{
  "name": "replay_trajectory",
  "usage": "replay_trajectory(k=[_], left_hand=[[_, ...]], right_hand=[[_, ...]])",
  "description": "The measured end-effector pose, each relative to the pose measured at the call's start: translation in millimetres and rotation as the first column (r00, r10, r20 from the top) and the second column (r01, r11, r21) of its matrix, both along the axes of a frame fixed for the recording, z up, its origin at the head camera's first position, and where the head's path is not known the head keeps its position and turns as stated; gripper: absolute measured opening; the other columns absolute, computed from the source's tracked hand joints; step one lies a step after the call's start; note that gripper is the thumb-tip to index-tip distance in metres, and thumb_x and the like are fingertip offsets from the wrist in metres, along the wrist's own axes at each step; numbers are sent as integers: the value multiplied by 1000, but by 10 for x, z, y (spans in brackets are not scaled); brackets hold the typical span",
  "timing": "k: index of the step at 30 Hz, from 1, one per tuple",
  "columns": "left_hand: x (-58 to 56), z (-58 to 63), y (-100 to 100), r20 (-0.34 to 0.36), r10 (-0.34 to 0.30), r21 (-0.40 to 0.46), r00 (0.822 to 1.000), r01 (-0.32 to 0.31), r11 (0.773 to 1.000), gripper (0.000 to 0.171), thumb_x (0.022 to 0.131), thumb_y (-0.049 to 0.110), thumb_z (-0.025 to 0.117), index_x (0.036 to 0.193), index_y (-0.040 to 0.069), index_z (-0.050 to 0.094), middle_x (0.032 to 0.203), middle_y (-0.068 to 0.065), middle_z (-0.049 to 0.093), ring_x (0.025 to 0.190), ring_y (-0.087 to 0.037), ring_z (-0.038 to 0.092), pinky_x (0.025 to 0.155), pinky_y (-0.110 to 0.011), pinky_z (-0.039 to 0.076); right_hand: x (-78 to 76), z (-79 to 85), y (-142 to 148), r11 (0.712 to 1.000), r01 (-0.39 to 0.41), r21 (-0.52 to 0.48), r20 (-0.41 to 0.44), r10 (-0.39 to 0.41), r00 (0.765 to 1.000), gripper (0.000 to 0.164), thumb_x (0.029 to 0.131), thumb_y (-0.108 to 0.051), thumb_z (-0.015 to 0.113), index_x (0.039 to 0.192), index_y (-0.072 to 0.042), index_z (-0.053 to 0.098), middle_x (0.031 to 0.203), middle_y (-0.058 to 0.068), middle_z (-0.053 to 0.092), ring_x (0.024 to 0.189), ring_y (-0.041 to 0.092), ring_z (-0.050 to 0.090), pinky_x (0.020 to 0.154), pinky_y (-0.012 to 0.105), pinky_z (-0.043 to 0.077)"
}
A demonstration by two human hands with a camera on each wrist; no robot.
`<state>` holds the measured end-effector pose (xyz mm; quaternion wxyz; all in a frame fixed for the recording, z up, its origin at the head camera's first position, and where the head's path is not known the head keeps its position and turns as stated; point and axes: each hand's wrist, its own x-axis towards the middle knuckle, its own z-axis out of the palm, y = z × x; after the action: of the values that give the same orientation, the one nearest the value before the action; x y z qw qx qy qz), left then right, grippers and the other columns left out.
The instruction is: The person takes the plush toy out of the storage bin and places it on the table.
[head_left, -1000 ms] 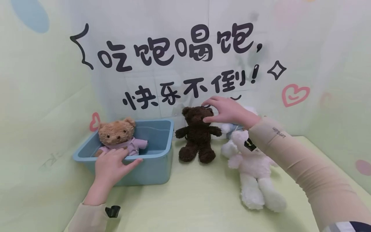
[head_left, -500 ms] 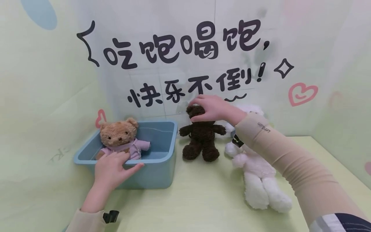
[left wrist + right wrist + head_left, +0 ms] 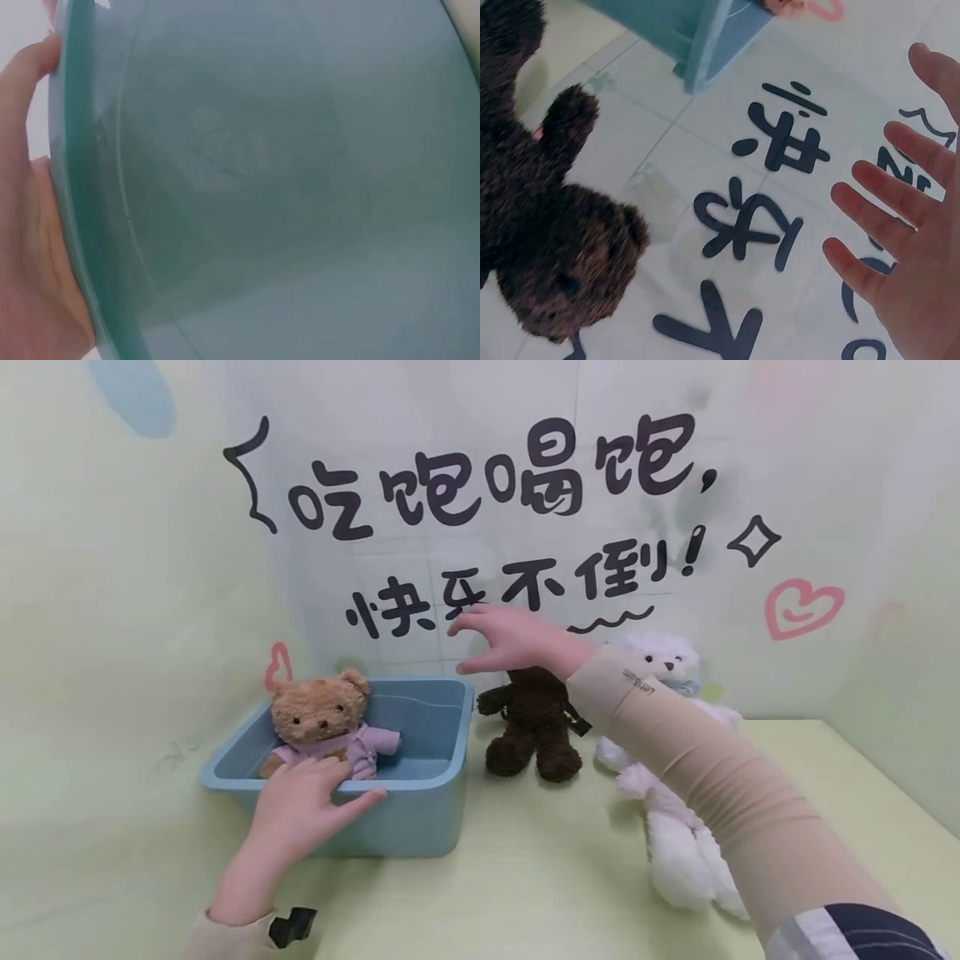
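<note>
My left hand [image 3: 300, 802] grips the near rim of a blue plastic bin [image 3: 405, 818], fingers over the edge and thumb along the outside. In the left wrist view the thumb [image 3: 34, 64] lies against the rim beside the bin's wall [image 3: 262, 187]. A tan teddy bear [image 3: 318, 714] in a lilac top sits inside the bin. My right hand [image 3: 510, 639] is in the air with fingers spread, holding nothing. Behind and below its wrist sits a dark brown teddy bear [image 3: 534, 718], head partly hidden; the right wrist view shows this bear [image 3: 570, 255] apart from the open palm [image 3: 922, 270].
A white plush toy [image 3: 667, 660] sits at the back right. Before it lies a pale pink and white plush [image 3: 682, 852], partly covered by my right sleeve [image 3: 712, 777]. A lettered backdrop [image 3: 465, 410] rises behind the pale green table [image 3: 525, 893].
My right hand has moved left, passing over the brown bear's head toward the bin. My left hand stays on the rim. The whole scene has shifted slightly right in the head view.
</note>
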<state>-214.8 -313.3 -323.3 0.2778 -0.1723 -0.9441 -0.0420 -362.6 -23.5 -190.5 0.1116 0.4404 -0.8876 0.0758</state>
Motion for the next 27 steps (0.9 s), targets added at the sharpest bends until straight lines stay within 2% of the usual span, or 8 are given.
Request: replay_trajectory(k=[4, 11, 19, 27], left_hand=[[-6, 21, 25, 31, 15, -5, 999, -15, 1000, 44, 71, 70, 47, 63, 28, 43, 55, 11, 34, 50, -9, 33, 57, -31, 27], [7, 35, 8, 36, 26, -1, 999, -26, 1000, 43, 71, 72, 45, 72, 30, 53, 60, 14, 41, 56, -8, 40, 62, -34, 31], [81, 7, -6, 43, 27, 5, 999, -27, 1000, 41, 71, 72, 44, 68, 31, 49, 58, 16, 37, 54, -7, 36, 60, -32, 30], [76, 36, -1, 15, 29, -7, 999, -29, 1000, 44, 71, 73, 42, 71, 31, 52, 61, 17, 39, 57, -6, 40, 61, -31, 31]], right_hand=[[-28, 37, -254, 1000, -29, 8, 21, 29, 999, 50, 77, -52, 56, 119, -25, 50, 120, -5, 47, 106, 10, 46, 86, 30, 36], [-69, 41, -757, 994, -103, 28, 35, 102, 994, 46, 79, -49, 55, 119, -26, 50, 117, -10, 49, 104, 6, 46, 84, 25, 36], [-96, -78, -1264, 984, -179, -1, 45, 179, 983, 39, 86, -45, 48, 119, -23, 51, 115, -8, 52, 103, 7, 49, 82, 22, 38], [-109, -201, -1658, 975, -220, -34, 28, 221, 975, 33, 88, -40, 48, 114, -20, 54, 107, -5, 56, 93, 8, 52, 75, 23, 40]])
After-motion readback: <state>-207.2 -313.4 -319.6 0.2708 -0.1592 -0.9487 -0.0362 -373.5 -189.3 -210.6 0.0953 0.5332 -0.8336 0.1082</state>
